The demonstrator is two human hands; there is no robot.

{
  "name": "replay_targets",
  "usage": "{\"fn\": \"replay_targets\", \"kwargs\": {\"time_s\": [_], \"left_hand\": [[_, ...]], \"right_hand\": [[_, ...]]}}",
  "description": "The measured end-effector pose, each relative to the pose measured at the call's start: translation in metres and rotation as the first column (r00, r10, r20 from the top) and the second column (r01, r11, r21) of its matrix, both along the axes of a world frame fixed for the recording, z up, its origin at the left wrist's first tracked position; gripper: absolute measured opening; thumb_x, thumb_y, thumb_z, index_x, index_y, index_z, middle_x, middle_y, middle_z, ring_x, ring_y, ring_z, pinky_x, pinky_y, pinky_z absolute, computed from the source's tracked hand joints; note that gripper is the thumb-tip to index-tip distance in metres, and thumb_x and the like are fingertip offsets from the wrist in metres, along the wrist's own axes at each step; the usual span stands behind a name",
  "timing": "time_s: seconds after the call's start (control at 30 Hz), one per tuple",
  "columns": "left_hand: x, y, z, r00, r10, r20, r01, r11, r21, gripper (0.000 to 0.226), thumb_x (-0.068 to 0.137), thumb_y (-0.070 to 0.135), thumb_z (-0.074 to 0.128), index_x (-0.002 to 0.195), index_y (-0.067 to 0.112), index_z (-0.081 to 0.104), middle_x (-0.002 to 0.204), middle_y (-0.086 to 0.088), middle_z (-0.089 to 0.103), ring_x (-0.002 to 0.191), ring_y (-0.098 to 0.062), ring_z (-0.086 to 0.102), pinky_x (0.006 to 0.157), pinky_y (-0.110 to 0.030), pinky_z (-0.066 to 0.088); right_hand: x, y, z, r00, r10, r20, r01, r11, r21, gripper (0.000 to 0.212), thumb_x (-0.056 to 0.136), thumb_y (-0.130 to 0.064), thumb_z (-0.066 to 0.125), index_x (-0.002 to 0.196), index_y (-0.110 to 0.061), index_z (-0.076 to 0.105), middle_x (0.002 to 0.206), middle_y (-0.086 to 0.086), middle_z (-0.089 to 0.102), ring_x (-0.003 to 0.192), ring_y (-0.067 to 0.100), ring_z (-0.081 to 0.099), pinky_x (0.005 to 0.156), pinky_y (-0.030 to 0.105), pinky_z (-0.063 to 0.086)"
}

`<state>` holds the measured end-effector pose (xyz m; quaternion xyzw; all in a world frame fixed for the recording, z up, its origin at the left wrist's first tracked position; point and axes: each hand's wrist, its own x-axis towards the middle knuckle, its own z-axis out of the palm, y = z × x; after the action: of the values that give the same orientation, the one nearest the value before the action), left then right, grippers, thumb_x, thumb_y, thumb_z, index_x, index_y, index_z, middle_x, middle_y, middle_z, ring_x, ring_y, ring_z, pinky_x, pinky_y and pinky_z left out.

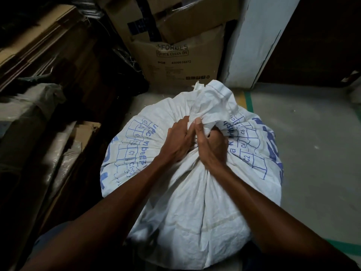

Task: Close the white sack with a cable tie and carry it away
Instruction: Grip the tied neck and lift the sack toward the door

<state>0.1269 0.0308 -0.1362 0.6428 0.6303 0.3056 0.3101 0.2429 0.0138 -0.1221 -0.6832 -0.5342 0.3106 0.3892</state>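
The white sack (195, 192) stands bulging on the floor (312, 153) at centre, and both hands, left hand (178, 141) and right hand (211, 147), are clenched together around its gathered neck (213, 102), which flares toward 12 o'clock. This looks like the bunching step; no cable tie shows, so next one hand must hold the neck while the other fetches a tie. The sack's contents are hidden; an open cardboard box (179, 61) stands at 12 o'clock.

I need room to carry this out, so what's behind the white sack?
Behind the white sack stands a cardboard box with more boxes on top, beside a white pillar. The sack hides the box's base.
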Motion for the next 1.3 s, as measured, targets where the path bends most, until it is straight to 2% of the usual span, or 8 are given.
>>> {"fn": "replay_targets", "kwargs": {"time_s": [0.1, 0.23, 0.33, 0.47, 0.63, 0.83, 1.07, 1.3], "left_hand": [[0.006, -0.005, 0.001, 0.999, 0.053, -0.009, -0.053, 0.998, 0.039, 0.062, 0.099, 0.064, 0.016, 0.125, 0.022, 0.052, 0.113, -0.002, 0.052, 0.108, -0.028, 0.057, 0.100, -0.048, 0.045], [0.016, -0.016, 0.008, 0.981, 0.194, -0.029, -0.189, 0.974, 0.123, 0.054, 0.100, 0.060, 0.021, 0.112, 0.021, 0.056, 0.103, -0.005, 0.046, 0.096, -0.026, 0.053, 0.088, -0.045, 0.050], [0.021, -0.019, 0.007, 0.941, 0.252, -0.225, -0.208, 0.957, 0.204, 0.049, 0.103, 0.052, 0.024, 0.116, 0.021, 0.060, 0.105, -0.014, 0.055, 0.099, -0.034, 0.050, 0.088, -0.050, 0.046], [0.015, -0.010, 0.009, 0.900, 0.200, -0.389, -0.166, 0.979, 0.119, 0.063, 0.101, 0.058, 0.015, 0.125, 0.018, 0.058, 0.107, -0.018, 0.062, 0.099, -0.039, 0.055, 0.088, -0.049, 0.044], [0.010, -0.008, 0.008, 0.946, 0.179, -0.270, -0.146, 0.980, 0.139, 0.066, 0.100, 0.060, 0.009, 0.109, 0.016, 0.057, 0.093, -0.013, 0.068, 0.088, -0.034, 0.063, 0.080, -0.047, 0.051], [0.021, -0.019, 0.009, 0.952, 0.267, -0.151, -0.247, 0.959, 0.137, 0.047, 0.107, 0.052, 0.021, 0.091, 0.020, 0.053, 0.085, -0.004, 0.065, 0.082, -0.027, 0.061, 0.069, -0.041, 0.044], [0.023, -0.029, 0.013, 0.967, 0.254, -0.006, -0.252, 0.961, 0.113, 0.038, 0.106, 0.052, 0.024, 0.105, 0.025, 0.051, 0.094, 0.002, 0.065, 0.093, -0.025, 0.061, 0.076, -0.039, 0.042], [0.021, -0.013, -0.002, 0.953, 0.299, -0.057, -0.291, 0.949, 0.122, 0.043, 0.103, 0.057, 0.023, 0.101, 0.024, 0.052, 0.085, -0.002, 0.061, 0.076, -0.031, 0.056, 0.065, -0.037, 0.033]], "right_hand": [[-0.007, -0.005, 0.007, 0.983, -0.048, 0.179, 0.044, 0.999, 0.027, 0.072, 0.095, -0.073, 0.033, 0.113, -0.013, 0.069, 0.122, 0.013, 0.068, 0.121, 0.033, 0.056, 0.111, 0.046, 0.038], [-0.006, 0.003, -0.002, 0.992, -0.076, 0.100, 0.070, 0.996, 0.057, 0.082, 0.090, -0.084, 0.027, 0.102, -0.017, 0.073, 0.107, 0.007, 0.075, 0.105, 0.032, 0.067, 0.093, 0.043, 0.053], [-0.002, 0.007, -0.006, 0.994, -0.064, 0.093, 0.062, 0.998, 0.022, 0.089, 0.087, -0.088, 0.024, 0.087, -0.014, 0.073, 0.093, 0.006, 0.076, 0.091, 0.031, 0.069, 0.081, 0.040, 0.055], [0.001, 0.010, -0.006, 0.994, -0.038, 0.102, 0.041, 0.999, -0.031, 0.083, 0.089, -0.085, 0.026, 0.067, -0.015, 0.064, 0.078, 0.006, 0.072, 0.082, 0.031, 0.068, 0.073, 0.035, 0.049], [0.001, 0.002, 0.000, 0.960, -0.024, 0.279, -0.007, 0.994, 0.108, 0.075, 0.096, -0.073, 0.029, 0.098, -0.014, 0.076, 0.108, 0.014, 0.074, 0.109, 0.035, 0.062, 0.104, 0.045, 0.041], [0.005, 0.002, -0.006, 0.974, -0.006, 0.226, -0.017, 0.995, 0.100, 0.073, 0.094, -0.077, 0.032, 0.085, -0.016, 0.072, 0.094, 0.009, 0.077, 0.094, 0.033, 0.069, 0.075, 0.035, 0.046], [0.007, 0.004, 0.001, 0.999, -0.013, 0.041, 0.009, 0.997, 0.081, 0.066, 0.092, -0.075, 0.043, 0.091, -0.018, 0.076, 0.099, 0.006, 0.078, 0.099, 0.029, 0.069, 0.079, 0.034, 0.050], [0.004, 0.010, -0.004, 0.999, -0.048, -0.016, 0.048, 0.998, 0.033, 0.068, 0.083, -0.082, 0.046, 0.074, -0.020, 0.072, 0.083, 0.002, 0.077, 0.082, 0.026, 0.071, 0.070, 0.033, 0.053]]}}
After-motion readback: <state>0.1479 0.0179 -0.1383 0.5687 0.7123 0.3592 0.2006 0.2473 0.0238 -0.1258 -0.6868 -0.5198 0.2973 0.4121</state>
